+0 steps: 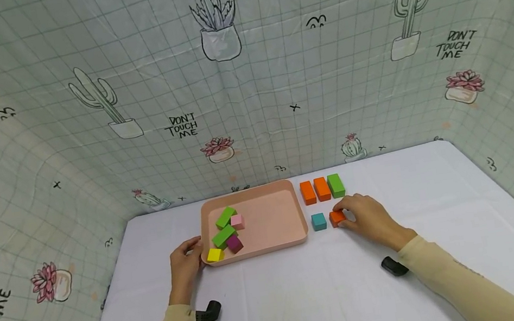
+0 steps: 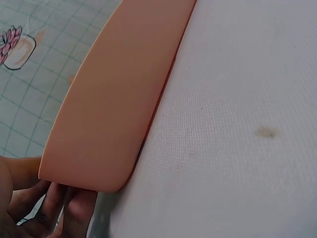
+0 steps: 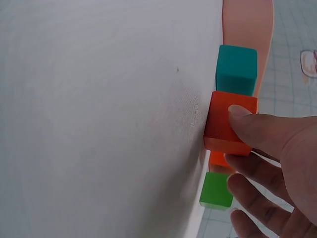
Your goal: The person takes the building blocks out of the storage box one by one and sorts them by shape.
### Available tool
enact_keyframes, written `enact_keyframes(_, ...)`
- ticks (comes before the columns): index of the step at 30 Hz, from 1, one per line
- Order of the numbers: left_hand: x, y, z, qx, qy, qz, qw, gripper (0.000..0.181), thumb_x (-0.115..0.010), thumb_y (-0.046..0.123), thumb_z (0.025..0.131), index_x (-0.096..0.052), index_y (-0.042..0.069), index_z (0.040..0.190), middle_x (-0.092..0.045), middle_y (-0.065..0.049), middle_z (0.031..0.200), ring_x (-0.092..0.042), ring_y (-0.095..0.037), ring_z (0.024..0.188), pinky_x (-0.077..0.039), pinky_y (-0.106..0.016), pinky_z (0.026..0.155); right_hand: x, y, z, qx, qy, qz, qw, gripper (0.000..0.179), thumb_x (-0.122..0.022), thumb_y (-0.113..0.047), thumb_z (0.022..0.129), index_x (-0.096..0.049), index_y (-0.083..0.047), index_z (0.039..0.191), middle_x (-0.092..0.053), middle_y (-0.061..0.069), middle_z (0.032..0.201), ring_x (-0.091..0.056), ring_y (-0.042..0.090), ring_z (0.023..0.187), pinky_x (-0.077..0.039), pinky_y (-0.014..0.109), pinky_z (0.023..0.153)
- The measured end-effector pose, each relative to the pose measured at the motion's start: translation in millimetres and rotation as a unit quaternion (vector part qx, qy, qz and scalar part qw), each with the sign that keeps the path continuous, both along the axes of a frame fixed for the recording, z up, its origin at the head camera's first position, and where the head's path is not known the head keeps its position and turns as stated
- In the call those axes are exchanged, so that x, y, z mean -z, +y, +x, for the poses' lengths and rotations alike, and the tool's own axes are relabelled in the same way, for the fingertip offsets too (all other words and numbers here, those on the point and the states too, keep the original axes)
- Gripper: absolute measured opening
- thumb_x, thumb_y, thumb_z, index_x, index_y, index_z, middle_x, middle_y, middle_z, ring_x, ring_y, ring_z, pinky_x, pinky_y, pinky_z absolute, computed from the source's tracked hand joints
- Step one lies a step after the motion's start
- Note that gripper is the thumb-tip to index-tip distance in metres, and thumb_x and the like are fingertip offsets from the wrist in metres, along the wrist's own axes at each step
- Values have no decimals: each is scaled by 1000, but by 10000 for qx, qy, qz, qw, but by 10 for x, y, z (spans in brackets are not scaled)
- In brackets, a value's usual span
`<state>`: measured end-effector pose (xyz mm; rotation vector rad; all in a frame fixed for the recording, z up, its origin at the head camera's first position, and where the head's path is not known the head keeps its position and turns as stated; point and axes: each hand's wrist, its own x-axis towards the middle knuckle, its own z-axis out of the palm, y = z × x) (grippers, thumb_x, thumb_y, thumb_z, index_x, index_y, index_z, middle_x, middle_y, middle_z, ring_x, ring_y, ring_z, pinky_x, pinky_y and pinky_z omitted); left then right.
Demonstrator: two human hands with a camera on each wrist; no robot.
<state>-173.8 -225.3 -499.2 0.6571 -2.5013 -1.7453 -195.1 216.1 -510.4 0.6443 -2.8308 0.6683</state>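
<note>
My right hand (image 1: 366, 217) pinches an orange cube (image 3: 229, 121) between thumb and fingers, low over the white table. Just left of it sits a teal cube (image 1: 319, 222). My left hand (image 1: 186, 263) holds the left end of a shallow peach tray (image 1: 270, 216), with the thumb at the rim and the other fingers against the outer wall in the left wrist view. In the tray's left part lie two green blocks (image 1: 225, 236), a pink cube (image 1: 237, 222), a purple cube (image 1: 234, 244) and a yellow cube (image 1: 215, 254).
Behind the teal cube, right of the tray, two orange blocks (image 1: 308, 193) and a green block (image 1: 336, 185) stand in a row. A cactus-print cloth (image 1: 252, 90) hangs behind the white table (image 1: 286, 299). Black wrist devices (image 1: 209, 312) show by both sleeves.
</note>
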Motion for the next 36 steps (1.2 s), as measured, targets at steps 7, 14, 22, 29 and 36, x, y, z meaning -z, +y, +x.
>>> enact_keyframes(7, 18, 11, -5, -49, 48, -54, 10000, 33, -61, 10, 107, -66, -7, 134, -62, -25, 122, -54, -10, 67, -49, -16, 58, -11, -21, -26, -58, -69, 77, 9999, 31, -89, -11, 85, -77, -3, 112, -77, 7, 106, -68, 29, 95, -58, 50, 87)
enact_keyframes(14, 12, 24, -24, -178, 77, -45, 9998, 32, -63, 9, 105, -68, -7, 132, -64, -21, 114, -54, -8, 63, -49, -16, 56, -26, -26, -32, -99, -114, 108, 9998, 32, -89, -10, 85, -77, -2, 114, -76, 8, 105, -68, 28, 93, -59, 50, 85)
enact_keyframes(22, -10, -9, -54, -168, -59, 138, 9997, 31, -63, 5, 104, -67, -7, 133, -64, -19, 110, -54, -9, 60, -48, -17, 54, -6, -26, -55, -159, -82, 152, 9997, 31, -89, -10, 85, -77, -4, 114, -76, 7, 105, -69, 28, 93, -59, 51, 86)
enact_keyframes(29, -33, -44, -81, -143, -250, 241, 9993, 34, -65, 3, 103, -66, -6, 135, -64, -19, 113, -56, -10, 62, -50, -17, 55, -3, -58, -80, -155, -97, 146, 9997, 32, -88, -10, 86, -77, -3, 114, -76, 8, 105, -68, 28, 93, -59, 50, 86)
enact_keyframes(36, -30, -34, -89, -175, -182, 342, 9991, 33, -65, 1, 102, -67, -6, 134, -64, -16, 109, -54, -8, 58, -49, -17, 54, -74, -92, -43, 39, -220, 314, 9993, 41, -88, -10, 86, -73, 0, 122, -73, 15, 117, -69, 36, 105, -57, 56, 93)
